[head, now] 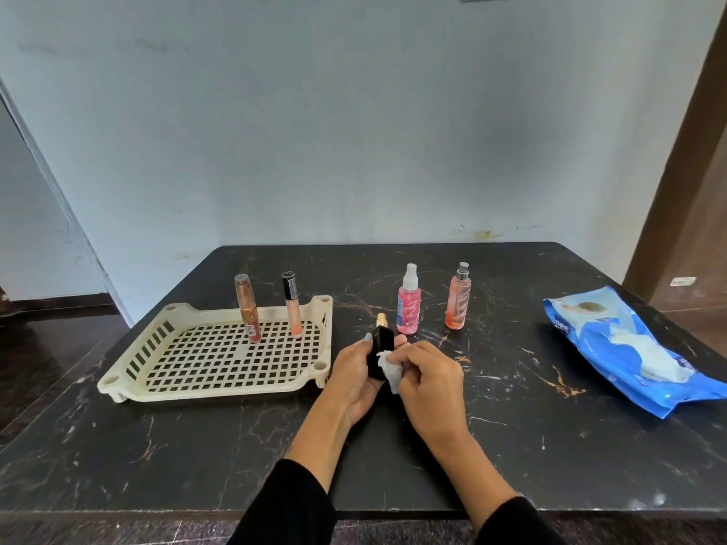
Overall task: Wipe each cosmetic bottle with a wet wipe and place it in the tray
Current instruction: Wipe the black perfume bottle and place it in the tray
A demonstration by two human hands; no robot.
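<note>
My left hand (pixel 356 377) grips a small black bottle (pixel 378 348) with a gold top, held upright just right of the tray. My right hand (pixel 430 381) pinches a crumpled white wet wipe (pixel 389 367) against the bottle's side. The cream perforated tray (pixel 220 391) lies at the left of the table. Two slim tubes stand upright in it: a rose-gold one (pixel 248 308) and a peach one with a black cap (pixel 292 306). A pink spray bottle (pixel 408 300) and an orange spray bottle (pixel 458 297) stand on the table beyond my hands.
A blue wet wipe pack (pixel 629 348) lies at the right of the black marble table (pixel 196 458), a wipe sticking out of its opening. The table's far edge meets a pale wall. A brown door frame rises at the far right.
</note>
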